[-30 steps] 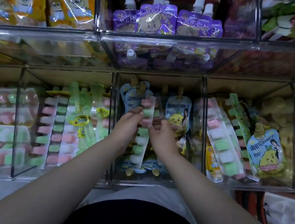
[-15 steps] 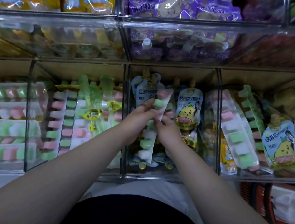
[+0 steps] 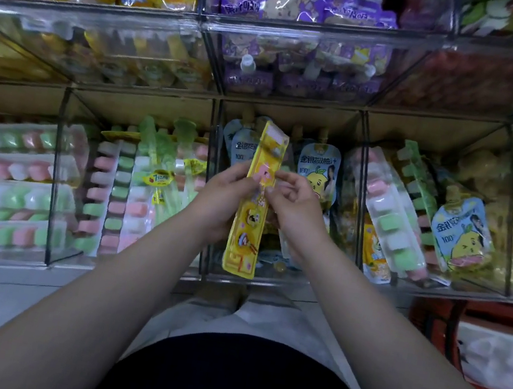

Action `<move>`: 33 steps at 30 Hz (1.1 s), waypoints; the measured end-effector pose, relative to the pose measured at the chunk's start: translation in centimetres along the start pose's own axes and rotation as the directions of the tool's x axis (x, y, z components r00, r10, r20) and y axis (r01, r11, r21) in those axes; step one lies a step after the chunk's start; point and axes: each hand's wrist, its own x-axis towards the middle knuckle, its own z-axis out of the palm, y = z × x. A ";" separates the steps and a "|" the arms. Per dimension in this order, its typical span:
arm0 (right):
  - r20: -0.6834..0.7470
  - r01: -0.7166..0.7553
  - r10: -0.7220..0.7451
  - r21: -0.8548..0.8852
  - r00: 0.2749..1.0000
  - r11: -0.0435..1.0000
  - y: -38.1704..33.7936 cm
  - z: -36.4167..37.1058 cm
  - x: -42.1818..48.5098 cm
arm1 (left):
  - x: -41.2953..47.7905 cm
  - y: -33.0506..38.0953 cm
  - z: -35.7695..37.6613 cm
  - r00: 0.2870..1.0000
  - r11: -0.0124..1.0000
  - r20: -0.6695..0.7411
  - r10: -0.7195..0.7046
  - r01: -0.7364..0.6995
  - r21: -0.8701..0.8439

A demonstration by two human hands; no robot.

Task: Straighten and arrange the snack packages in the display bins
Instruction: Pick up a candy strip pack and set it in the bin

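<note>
Holding yellow strip package [image 3: 248,227] upright before middle bin [image 3: 298,279]; pinching its edges with left hand [image 3: 223,200] and right hand [image 3: 297,216], likely keeping printed face visible for choosing its bin.

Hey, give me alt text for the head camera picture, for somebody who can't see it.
The left hand and right hand hold a long yellow printed plastic snack strip nearly upright before a clear plastic bin of blue-and-white spouted juice pouches. Pink, white and green candy strips lie to the left.

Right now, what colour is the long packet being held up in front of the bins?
The packet is yellow with small cartoon pictures; the head view shows it.
</note>
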 end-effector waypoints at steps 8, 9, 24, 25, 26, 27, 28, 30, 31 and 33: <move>0.088 0.027 -0.030 0.030 0.996 0.999 -1.4 -1.0 -3.0 | -3.7 -0.6 0.8 0.994 0.996 -0.073 0.078 -0.082 -0.048; 0.113 0.038 -0.040 0.027 0.993 0.999 -1.6 -1.1 -3.4 | -4.0 -0.7 0.8 0.992 0.995 -0.095 0.087 -0.091 -0.044; 0.238 0.076 -0.084 0.045 0.968 0.996 -3.7 0.5 -6.6 | -7.2 0.1 -0.6 0.958 0.988 -0.258 0.124 -0.144 -0.060; 0.235 0.076 -0.083 0.038 0.968 0.996 -3.8 0.9 -6.5 | -7.1 0.4 -0.8 0.953 0.988 -0.274 0.126 -0.146 -0.052; 0.233 0.075 -0.080 0.032 0.969 0.997 -3.9 1.3 -6.3 | -7.0 0.6 -1.2 0.949 0.988 -0.289 0.126 -0.146 -0.047; 0.234 0.072 -0.077 0.030 0.969 0.997 -3.9 1.8 -6.2 | -6.9 0.9 -1.7 0.946 0.988 -0.299 0.127 -0.146 -0.043; 0.239 0.068 -0.073 0.030 0.968 0.997 -4.0 2.4 -6.0 | -6.8 1.1 -2.3 0.944 0.989 -0.304 0.125 -0.144 -0.038; 0.244 0.065 -0.064 0.008 0.968 0.998 -4.0 3.7 -5.5 | -6.7 1.6 -3.7 0.942 0.991 -0.314 0.120 -0.135 -0.026; 0.243 0.064 -0.059 -0.012 0.968 0.998 -4.0 4.6 -5.2 | -6.6 1.8 -4.5 0.940 0.991 -0.321 0.120 -0.131 -0.013; 0.239 0.058 -0.050 -0.024 0.970 0.998 -3.8 6.5 -4.9 | -6.5 2.3 -6.3 0.935 0.993 -0.334 0.115 -0.121 0.004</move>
